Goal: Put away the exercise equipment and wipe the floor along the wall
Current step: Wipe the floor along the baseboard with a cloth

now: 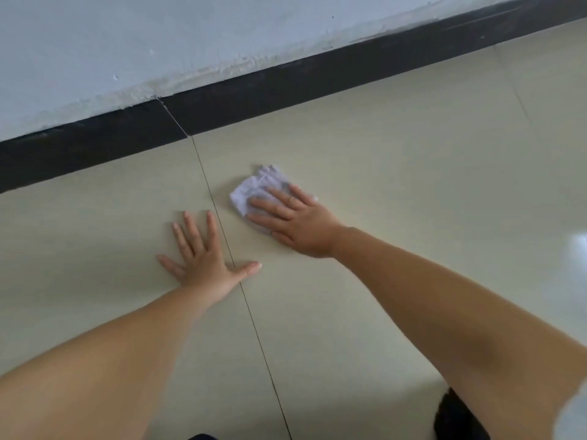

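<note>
Glossy cream floor tiles point(381, 160) meet a black skirting band point(241, 100) under a scuffed pale wall point(158, 36).

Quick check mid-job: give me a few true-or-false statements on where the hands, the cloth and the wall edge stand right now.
1. The right hand presses flat on the crumpled pale lavender cloth. True.
2. The left hand grips a second cloth. False: it lies spread and bare on the cream tiled floor.
3. The cloth touches the black skirting strip at the wall's foot. False: bare floor lies between them.
4. The cloth lies right of the thin dark tile joint. True.
5. Exercise equipment lies beside the cloth. False: none is in view.
</note>
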{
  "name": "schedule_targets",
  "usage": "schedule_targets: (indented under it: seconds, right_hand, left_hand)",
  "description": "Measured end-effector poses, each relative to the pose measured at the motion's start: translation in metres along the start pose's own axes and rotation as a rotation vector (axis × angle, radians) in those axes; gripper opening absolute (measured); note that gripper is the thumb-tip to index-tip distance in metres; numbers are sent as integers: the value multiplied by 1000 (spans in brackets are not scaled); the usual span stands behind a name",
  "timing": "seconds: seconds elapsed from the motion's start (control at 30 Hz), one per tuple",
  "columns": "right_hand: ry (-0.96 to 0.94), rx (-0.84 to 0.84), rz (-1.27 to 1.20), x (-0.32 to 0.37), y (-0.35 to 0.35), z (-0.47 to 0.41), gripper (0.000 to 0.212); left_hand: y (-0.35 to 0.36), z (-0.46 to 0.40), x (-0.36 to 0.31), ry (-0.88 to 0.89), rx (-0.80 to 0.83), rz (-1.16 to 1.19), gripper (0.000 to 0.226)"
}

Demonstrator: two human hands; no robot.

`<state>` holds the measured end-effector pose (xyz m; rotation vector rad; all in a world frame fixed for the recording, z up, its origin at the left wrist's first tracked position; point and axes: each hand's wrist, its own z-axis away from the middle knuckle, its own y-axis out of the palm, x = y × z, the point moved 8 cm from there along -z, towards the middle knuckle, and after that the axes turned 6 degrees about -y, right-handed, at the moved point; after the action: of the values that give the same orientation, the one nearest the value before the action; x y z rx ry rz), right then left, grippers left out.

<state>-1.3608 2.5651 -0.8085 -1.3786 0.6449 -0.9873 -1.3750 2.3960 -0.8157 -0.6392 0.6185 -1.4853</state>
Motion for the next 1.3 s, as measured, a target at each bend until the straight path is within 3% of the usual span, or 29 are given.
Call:
schedule_targets:
  seconds: [0.07, 0.13, 0.23, 0.3, 0.37, 0.47, 0.53, 0.63, 0.7, 0.8, 0.87, 0.93, 1.0, 1.07, 1.17, 1.27, 1.3]
  right_hand:
    - [316, -75, -41, -75, -10, 37, 52]
    - [788, -106, -136, -150, -18, 100, 52]
    - [1390, -86, -311, -189, -24, 176, 53]
    - [1505, -97, -344, -172, -24, 163, 54]
    - [1281, -95, -286, -134, -16, 106, 56]
    - [629, -118, -112, -30, -12, -10, 55]
    - [241, 26, -90, 27, -10, -63, 53]
    - [-25, 136, -69, 19, -13, -82, 52]
    - [56, 92, -75, -37, -16, -69, 56]
    - [583, -33, -114, -160, -26, -5, 70]
    - [1003, -73, -191, -226, -33, 60, 61]
    - [1327, -57, -370, -252, -35, 113, 53]
    - [1423, -50, -392, -247, -36, 121, 53]
    - [1339, -92, -308, -215, -33, 91, 55]
    - [887, -196, -108, -115, -30, 8, 54]
    - [278, 36, -79, 11, -10, -64, 55]
    - [154, 132, -141, 37, -5, -73, 54]
  left_hand:
    - [1, -1, 0, 16, 9, 10, 131]
    - [2, -1, 1, 29, 20, 17, 130]
    - [1, 0, 0, 35, 32, 20, 129]
    - [1, 1, -1, 39, 47, 28, 129]
    - [1, 2, -1, 40, 54, 34, 129]
    - [1, 2, -1, 31, 42, 41, 130]
    - [2, 2, -1, 16, 31, 49, 129]
    - [1, 1, -1, 25, 13, 61, 129]
    - [1, 0, -1, 41, 9, 70, 129]
    - [3, -1, 0, 49, 14, 62, 130]
    - [4, -1, 0, 49, 14, 61, 130]
    - [4, -2, 0, 44, 16, 53, 129]
    - [4, -2, 0, 40, 25, 47, 129]
    - [4, -2, 0, 40, 26, 47, 129]
    - [5, -1, -1, 36, 32, 51, 130]
    - [5, -1, -1, 14, 13, 50, 129]
    - [5, -2, -1, 8, 6, 39, 128]
